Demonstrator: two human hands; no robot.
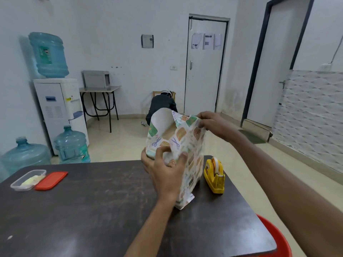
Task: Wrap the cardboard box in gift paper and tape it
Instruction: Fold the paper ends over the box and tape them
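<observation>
While the cardboard box (169, 134) stands on end on the tabletop (92, 210), the fingers of my left hand (163, 168) clutch the gift paper (187, 143) against its side and my right hand (213, 123) pinches the top flap. If 1 grip slips before taping, the wrap could spring open.

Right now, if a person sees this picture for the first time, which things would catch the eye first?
First, the colourful gift paper round the box standing on end in the middle of the table: the left hand grips its side, the right hand pinches its top edge. Then the yellow tape dispenser just right of it, and the red lid beside a clear container at the table's far left.
</observation>
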